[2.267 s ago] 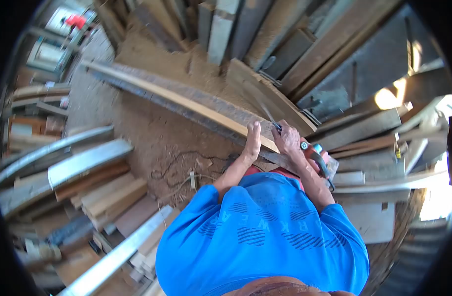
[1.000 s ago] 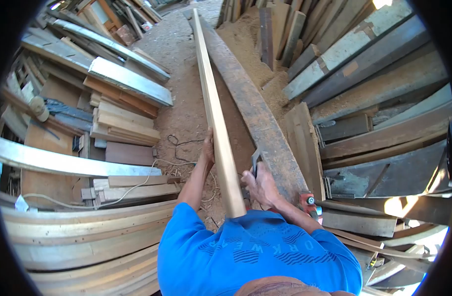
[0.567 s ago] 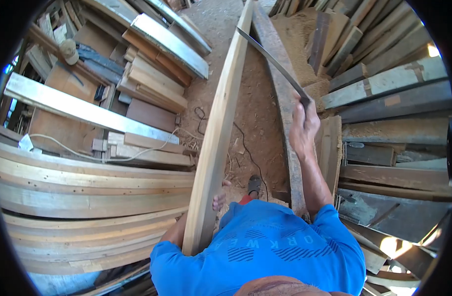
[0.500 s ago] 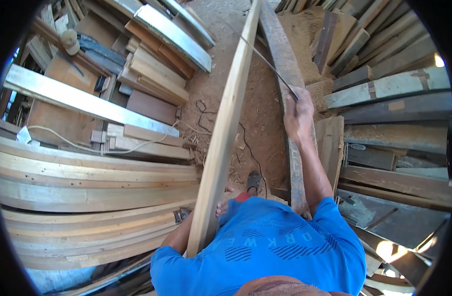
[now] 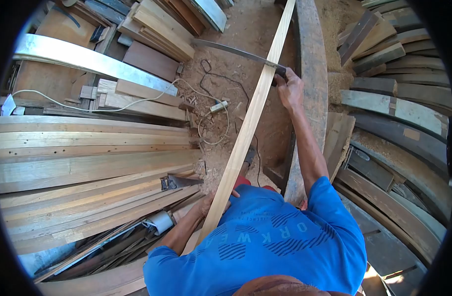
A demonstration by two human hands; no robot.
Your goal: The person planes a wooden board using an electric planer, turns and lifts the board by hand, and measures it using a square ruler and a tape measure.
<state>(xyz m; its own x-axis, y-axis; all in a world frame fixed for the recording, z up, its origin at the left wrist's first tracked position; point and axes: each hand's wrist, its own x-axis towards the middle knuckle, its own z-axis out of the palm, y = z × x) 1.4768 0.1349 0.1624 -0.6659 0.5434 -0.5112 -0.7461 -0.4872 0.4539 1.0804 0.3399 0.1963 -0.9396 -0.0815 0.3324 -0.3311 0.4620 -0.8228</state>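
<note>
Now has the long, dark-handled metal saw swung further left, so basically getting most of the blade past the long, pale wooden beam angled out front. Clamps right hand on handle, left hand curled round beam's near end.

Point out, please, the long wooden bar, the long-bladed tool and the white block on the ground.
Long wooden bar (image 5: 247,123): head view, middle of its length.
Long-bladed tool (image 5: 235,51): head view, middle of the blade.
White block (image 5: 219,106): head view, upper side.
</note>
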